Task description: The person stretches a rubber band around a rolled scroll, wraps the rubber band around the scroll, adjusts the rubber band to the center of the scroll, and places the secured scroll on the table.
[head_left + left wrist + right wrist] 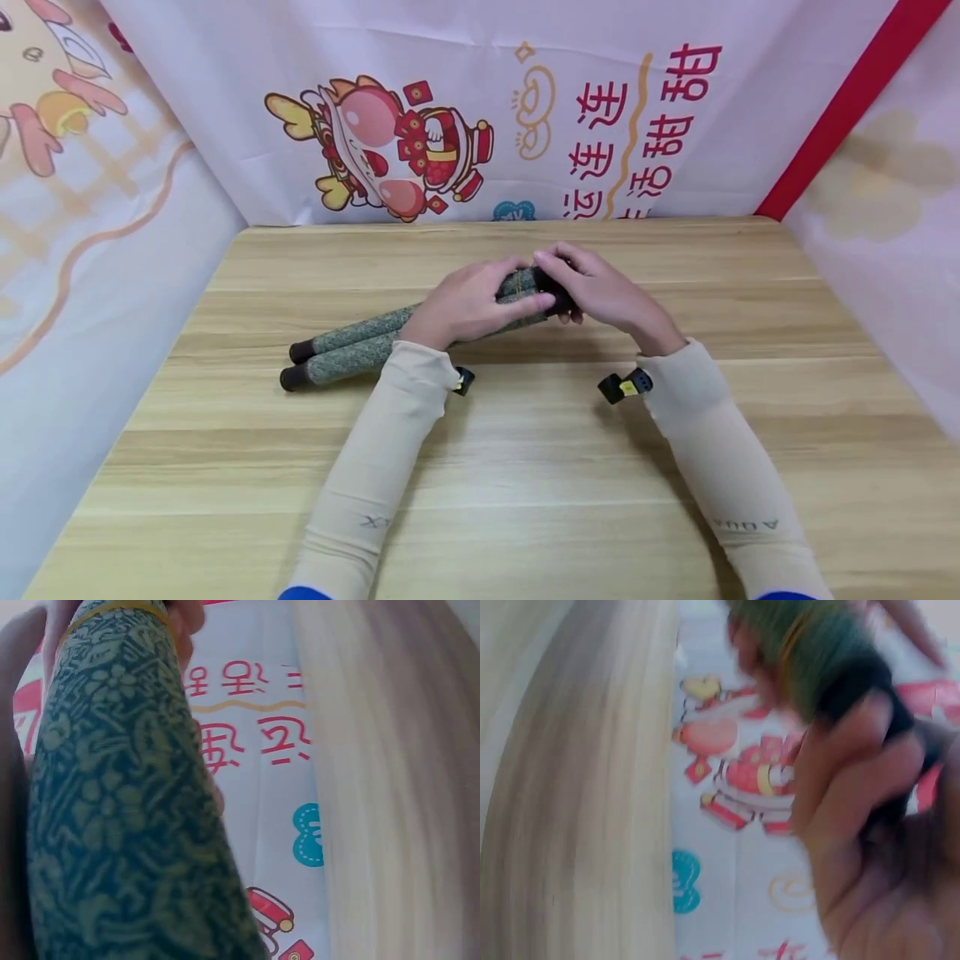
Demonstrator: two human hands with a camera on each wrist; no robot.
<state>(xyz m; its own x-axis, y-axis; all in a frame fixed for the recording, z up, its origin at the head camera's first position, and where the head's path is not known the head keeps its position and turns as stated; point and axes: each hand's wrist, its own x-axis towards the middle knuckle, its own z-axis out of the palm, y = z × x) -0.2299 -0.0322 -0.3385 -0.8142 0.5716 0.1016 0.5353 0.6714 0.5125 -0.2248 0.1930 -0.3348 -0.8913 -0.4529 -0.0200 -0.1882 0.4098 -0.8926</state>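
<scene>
A scroll point(352, 357), rolled up into two side-by-side rolls, lies slanted over the table, green and patterned with dark brown end caps point(296, 378). A thin yellowish rubber band point(517, 283) goes round it near its right end. My left hand point(472, 304) grips the rolls from above beside that band, thumb stretched toward the caps. With curled fingers my right hand point(600, 287) holds the dark caps at the right end. In the left wrist view the floral patterned roll point(127, 802) fills the left side. The right wrist view is blurred, with fingers round the dark end point(855, 682).
The wooden table point(540, 483) runs up to a white printed cloth point(517, 17) hanging at the back. More cloth hangs at the left and right sides. Small black wrist cameras point(626, 386) stick out from the beige sleeves point(705, 433).
</scene>
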